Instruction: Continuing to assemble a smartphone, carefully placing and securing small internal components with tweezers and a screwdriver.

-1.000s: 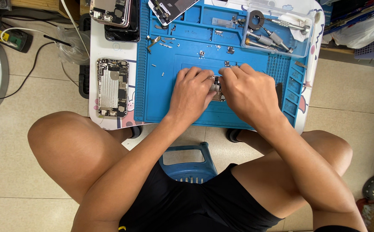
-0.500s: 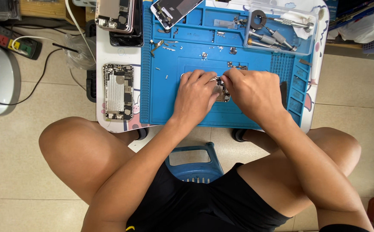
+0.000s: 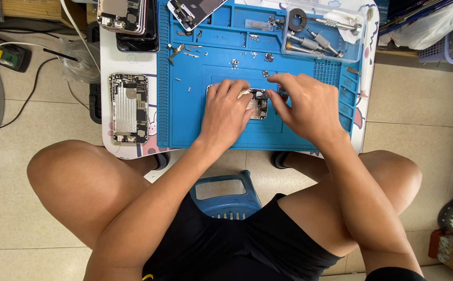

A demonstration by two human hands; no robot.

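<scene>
Fingers [image 3: 239, 92] of my left hand [image 3: 226, 112] curl down over the opened phone [image 3: 257, 104], pinning it mid-mat; my right hand [image 3: 304, 104] pinches a thin tool at its edge, tip hidden. I'd press flat and turn gently, since loose screws [image 3: 234, 63] lie near on the blue mat [image 3: 185, 125] covering the worktop [image 3: 107, 148].

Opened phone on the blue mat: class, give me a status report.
Left hand pressing down on opened phone. Right hand pinching at its edge. Loose screws nearby.
</scene>
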